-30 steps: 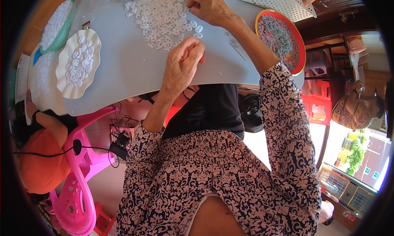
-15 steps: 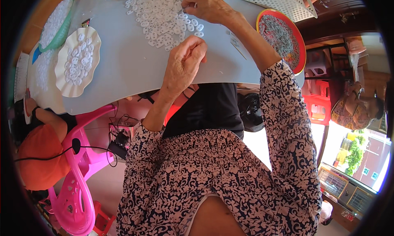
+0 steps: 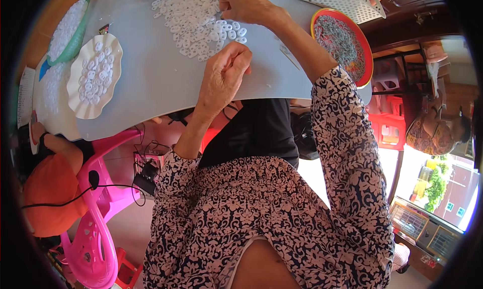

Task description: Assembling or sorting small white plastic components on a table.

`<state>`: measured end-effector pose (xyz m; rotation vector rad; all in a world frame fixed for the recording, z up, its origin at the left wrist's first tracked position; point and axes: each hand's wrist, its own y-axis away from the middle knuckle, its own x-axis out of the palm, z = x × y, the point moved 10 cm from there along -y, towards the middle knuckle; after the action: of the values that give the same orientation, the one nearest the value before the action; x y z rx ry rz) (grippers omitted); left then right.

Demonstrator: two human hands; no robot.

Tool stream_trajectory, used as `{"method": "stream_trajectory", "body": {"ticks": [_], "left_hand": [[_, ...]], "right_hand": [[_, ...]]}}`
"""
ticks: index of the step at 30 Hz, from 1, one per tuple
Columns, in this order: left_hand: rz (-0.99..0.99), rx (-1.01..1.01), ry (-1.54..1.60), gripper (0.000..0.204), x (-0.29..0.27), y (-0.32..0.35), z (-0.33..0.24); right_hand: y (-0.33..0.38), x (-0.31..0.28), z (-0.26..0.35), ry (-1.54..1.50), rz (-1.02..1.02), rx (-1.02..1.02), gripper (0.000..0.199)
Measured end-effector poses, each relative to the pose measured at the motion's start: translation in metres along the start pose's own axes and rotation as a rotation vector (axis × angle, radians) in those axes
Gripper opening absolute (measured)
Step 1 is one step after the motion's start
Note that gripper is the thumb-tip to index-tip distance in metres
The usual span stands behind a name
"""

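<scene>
A pile of small white plastic pieces (image 3: 188, 20), flat ovals with two holes, spreads over the far middle of the grey table (image 3: 151, 83). My left hand (image 3: 224, 75) rests at the near side of the pile with its fingers curled closed; whatever it may hold is hidden. At the pile's right edge is my right hand (image 3: 247, 7), fingertips bent down and pressed together over the pieces. Too little shows between those fingers to name anything in them. Several larger white pieces (image 3: 231, 31) lie between the two hands.
To the left stand a wavy cream dish (image 3: 75, 88) of white pieces and a green basket (image 3: 79, 46) of white bits. A red bowl (image 3: 370, 63) of small grey metal parts and a white perforated basket (image 3: 337, 2) are at right. A person in orange (image 3: 50, 198) sits left.
My right hand has shifted slightly left and farther away along the pile's edge, its forearm moving with it. My left hand stays closed in nearly the same place.
</scene>
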<state>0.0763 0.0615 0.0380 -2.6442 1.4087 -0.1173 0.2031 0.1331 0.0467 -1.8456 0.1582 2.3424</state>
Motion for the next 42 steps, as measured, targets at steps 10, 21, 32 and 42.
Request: {"method": "stream_trajectory", "body": {"ticks": [10, 21, 32, 42], "left_hand": [[-0.195, 0.102, -0.015, 0.019, -0.021, -0.002, -0.007], [-0.136, 0.03, 0.19, 0.023, -0.012, -0.009, 0.013], [-0.035, -0.041, 0.118, 0.013, 0.004, -0.006, 0.021], [-0.075, 0.001, 0.082, 0.011, -0.001, -0.001, 0.008]], "right_hand": [[0.066, -0.031, -0.006, -0.674, -0.179, 0.009, 0.015], [0.118, -0.016, -0.004, -1.006, -0.212, 0.062, 0.016], [0.138, -0.021, -0.001, -0.78, -0.253, 0.075, 0.014], [0.122, -0.07, -0.045, -0.2, -0.208, 0.126, 0.016]]}}
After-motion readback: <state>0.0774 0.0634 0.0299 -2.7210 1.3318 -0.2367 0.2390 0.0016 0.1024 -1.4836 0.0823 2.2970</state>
